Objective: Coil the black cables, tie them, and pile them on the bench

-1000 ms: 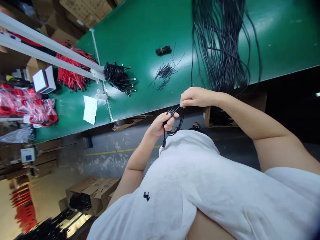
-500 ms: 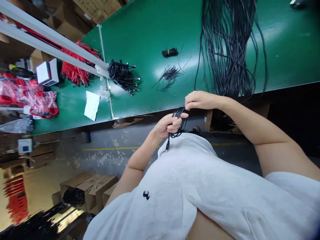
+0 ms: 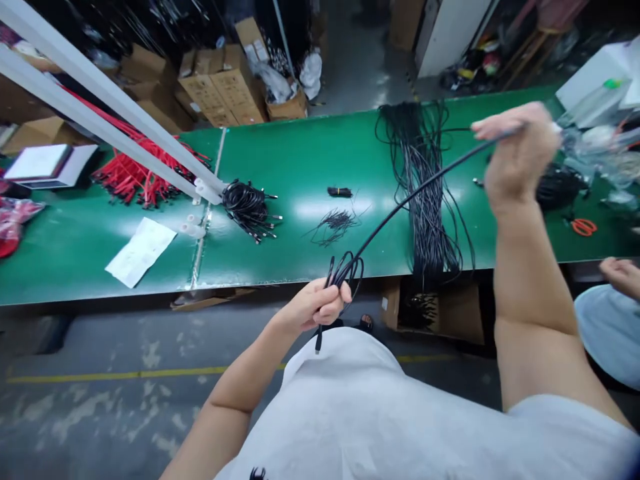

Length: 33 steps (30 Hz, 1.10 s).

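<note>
My left hand (image 3: pixel 320 305) is closed around a loosely looped black cable (image 3: pixel 395 213) just off the table's front edge. One plug end of the cable hangs below my fingers. Raised out to the right, my right hand (image 3: pixel 520 150) grips the cable's other stretch, pulled taut in a slanting line between both hands; this hand is blurred. Under that line lie a spread bundle of long black cables (image 3: pixel 433 220), a pile of short black ties (image 3: pixel 336 221) and a small banded bundle of ties (image 3: pixel 339 192).
Coiled black cables (image 3: pixel 247 208) and a white paper (image 3: pixel 141 252) lie on the green table (image 3: pixel 290 153), with red cables (image 3: pixel 145 173) behind white posts. Orange-handled scissors (image 3: pixel 583 227) lie right, near another person's hand (image 3: pixel 621 277). An open carton (image 3: pixel 460 319) stands below the table.
My right hand has swung up and to the right, away from my left hand, drawing out a length of cable. The view has turned, showing more of the table's right side.
</note>
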Available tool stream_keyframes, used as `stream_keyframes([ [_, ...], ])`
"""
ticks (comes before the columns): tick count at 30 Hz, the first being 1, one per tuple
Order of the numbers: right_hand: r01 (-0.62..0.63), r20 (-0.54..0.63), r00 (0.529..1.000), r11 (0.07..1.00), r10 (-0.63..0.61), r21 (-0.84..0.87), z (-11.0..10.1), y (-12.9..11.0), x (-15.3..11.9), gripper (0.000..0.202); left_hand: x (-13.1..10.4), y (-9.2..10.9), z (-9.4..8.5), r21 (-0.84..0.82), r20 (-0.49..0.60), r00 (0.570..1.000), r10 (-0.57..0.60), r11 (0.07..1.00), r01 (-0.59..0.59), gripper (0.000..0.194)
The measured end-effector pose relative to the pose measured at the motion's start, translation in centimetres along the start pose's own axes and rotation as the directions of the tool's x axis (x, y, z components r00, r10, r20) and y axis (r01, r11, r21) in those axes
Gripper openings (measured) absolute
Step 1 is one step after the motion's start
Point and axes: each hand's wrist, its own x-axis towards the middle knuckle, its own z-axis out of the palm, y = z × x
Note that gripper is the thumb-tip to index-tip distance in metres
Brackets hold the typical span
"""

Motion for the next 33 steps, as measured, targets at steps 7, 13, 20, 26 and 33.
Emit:
stream_keyframes([
  [7,0.038,0.643,0.754,0.987,-0.132,0.158,0.1,-1.9,-8.6,0.046,-7.1,3.8,-2.4,-0.139,-0.509,0.712,0.483,0.771,-0.622,0.02],
  [13,0.169,0.66,0.473,0.795,-0.584,0.582,0.4,-15.5,-16.8,0.034,-6.4,1.9,-2.7,-0.171,-0.728,0.664,0.17,0.893,-0.416,0.016],
  [20,-0.087,0.527,0.607,0.61,-0.595,0.788,-0.2,-20.1,-11.8,0.038,-4.4,-4.0,-0.8,0.049,-0.441,0.897,0.013,0.999,0.009,0.037],
  [26,-0.141,0.51,0.626,0.558,-0.59,0.818,2.3,-18.4,-11.8,0.037,-4.5,-4.8,1.3,0.087,-0.241,0.969,-0.061,0.993,0.084,0.041],
  [33,-0.193,0.562,0.571,0.568,-0.599,0.8,1.9,-16.7,-12.5,0.039,-4.1,-5.5,2.7,-0.06,-0.206,0.962,-0.178,0.984,0.169,0.031],
])
